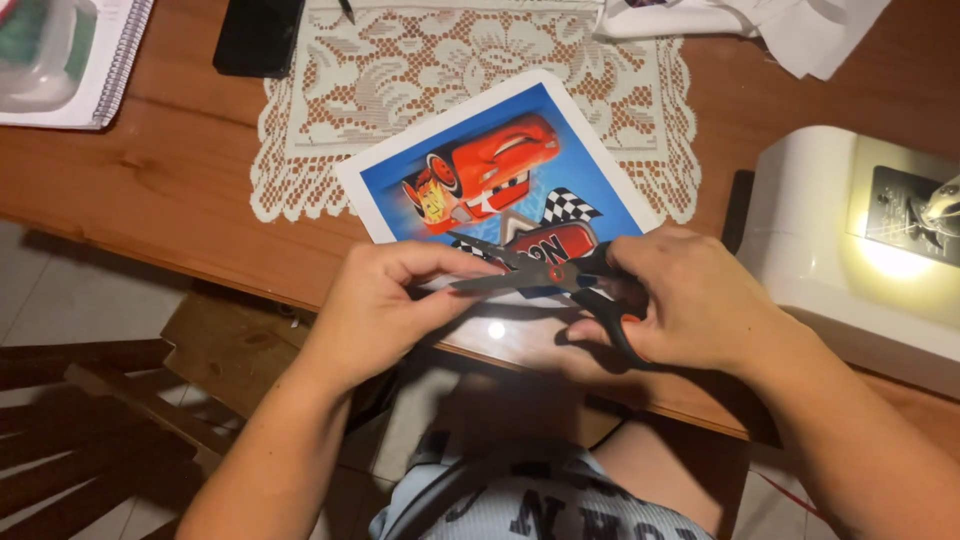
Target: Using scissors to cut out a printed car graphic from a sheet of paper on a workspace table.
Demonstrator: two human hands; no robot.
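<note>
Cutting step judged in hand: scissors (545, 275) gripped by right hand (690, 300), blades parted over glossy car print (500, 170) at table's (160, 170) near edge. Print edge pinched by left hand (385, 300). Next move calls for blades aligned with picture outline, sheet held taut.

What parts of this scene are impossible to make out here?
Head view only:
- Near edge of the printed car picture: covered by the left hand and right hand.
- Scissors handles: mostly wrapped by the right hand.
- Sewing machine: cut off by the right edge, glare on it.

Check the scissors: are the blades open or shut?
Open: the scissors' two blades spread apart in a V toward the left hand; the right hand grips the black handles.
</note>
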